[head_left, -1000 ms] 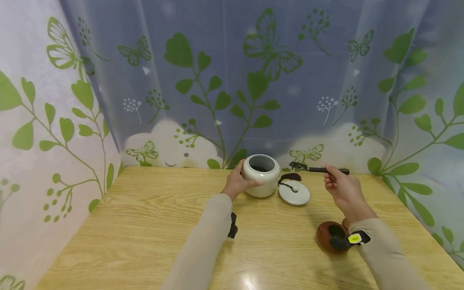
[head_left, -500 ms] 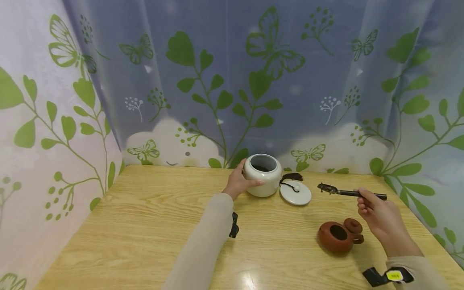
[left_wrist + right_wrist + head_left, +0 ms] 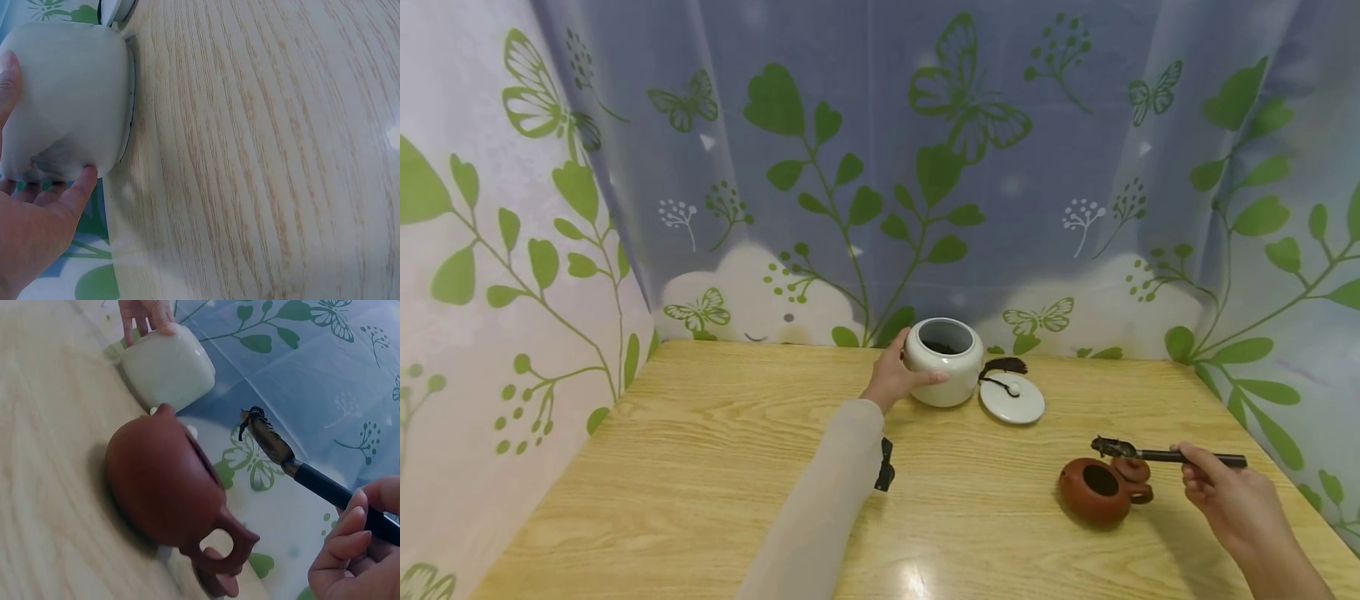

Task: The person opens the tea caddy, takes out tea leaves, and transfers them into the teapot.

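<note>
My left hand (image 3: 897,377) holds the side of a white ceramic jar (image 3: 957,382), thumb on the front and fingers round the far side. Dark tea leaves (image 3: 945,347) show inside the open jar. With my right hand (image 3: 1243,504) I grip the black handle of a tea scoop (image 3: 1161,456), its bowl loaded with dark, twisted leaves. That bowl hangs in the air just above and behind a reddish-brown clay teapot (image 3: 1088,510), whose opening is uncovered. In the right wrist view, the scoop (image 3: 269,440) is held apart from the teapot (image 3: 159,481).
The jar's white lid (image 3: 1009,407), with a dark cord and tassel (image 3: 1004,365), lies right of the jar. The teapot's lid (image 3: 1135,471) sits behind the pot near its handle. A patterned curtain (image 3: 820,167) rises behind the wooden table (image 3: 700,467).
My right hand has carried the loaded scoop from beside the jar rightward and toward me, down to the teapot. The left hand stays on the jar.
</note>
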`<state>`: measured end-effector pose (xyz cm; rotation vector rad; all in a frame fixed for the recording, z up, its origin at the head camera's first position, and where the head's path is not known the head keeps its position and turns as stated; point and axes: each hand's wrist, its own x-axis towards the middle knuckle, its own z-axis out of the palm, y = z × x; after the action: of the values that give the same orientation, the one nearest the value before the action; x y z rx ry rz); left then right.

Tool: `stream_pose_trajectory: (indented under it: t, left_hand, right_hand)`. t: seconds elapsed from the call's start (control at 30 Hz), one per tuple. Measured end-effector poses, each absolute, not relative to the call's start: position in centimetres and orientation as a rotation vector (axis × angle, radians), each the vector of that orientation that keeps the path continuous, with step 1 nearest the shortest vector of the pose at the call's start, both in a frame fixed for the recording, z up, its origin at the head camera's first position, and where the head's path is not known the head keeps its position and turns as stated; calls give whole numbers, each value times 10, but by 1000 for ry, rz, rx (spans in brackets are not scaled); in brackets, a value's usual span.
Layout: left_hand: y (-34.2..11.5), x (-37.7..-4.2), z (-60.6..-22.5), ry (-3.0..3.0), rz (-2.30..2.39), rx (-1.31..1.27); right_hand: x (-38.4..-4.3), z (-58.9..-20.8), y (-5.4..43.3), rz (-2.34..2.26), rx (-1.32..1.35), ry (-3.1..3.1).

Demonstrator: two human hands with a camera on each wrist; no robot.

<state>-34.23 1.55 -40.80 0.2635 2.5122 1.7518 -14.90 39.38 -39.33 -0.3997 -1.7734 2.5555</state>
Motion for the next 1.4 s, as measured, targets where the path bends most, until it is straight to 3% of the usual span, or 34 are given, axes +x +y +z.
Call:
stream_pose_trajectory:
  t: [0.23,0.47,0.8,1.17,1.4]
  left_hand:
    - [16,-345,-411,2511,1751,261]
    - [16,-344,-410,2504,1747,254]
    - [15,-345,-410,2506,1744,245]
    - [15,-342,-407,2489,1758,259]
    - [14,-341,-408,2482,1756,259]
  right_hand:
    - [-142,-397,398,2309,-503,-2062]
    - [-142,-387,395,1587,-536,-2611]
    - [-141,-373,375,988,-277,-2731]
    - [-142,-372,377,986,-258,-2738]
    - [-144,-373,378,1192,-379,-2661]
